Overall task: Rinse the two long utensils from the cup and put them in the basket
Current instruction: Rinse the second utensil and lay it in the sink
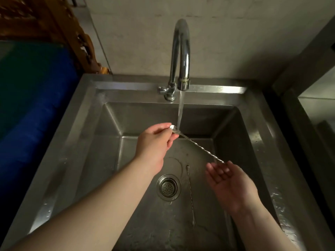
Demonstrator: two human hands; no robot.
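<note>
My left hand (155,142) pinches the spoon end of a long twisted metal bar spoon (199,146), holding it right beside the running water stream (181,113). The spoon slants down to the right, and its far tip touches the fingertips of my right hand (228,183), which is palm-up with fingers spread. A second long twisted utensil (190,194) with a small forked end lies flat on the sink floor, just right of the drain (168,187). No cup or basket is in view.
The steel sink (87,124) has a wide wet rim. A chrome gooseneck tap (181,51) with a small handle (164,90) stands at the back. A blue surface (36,98) lies on the left, another steel unit (315,113) on the right.
</note>
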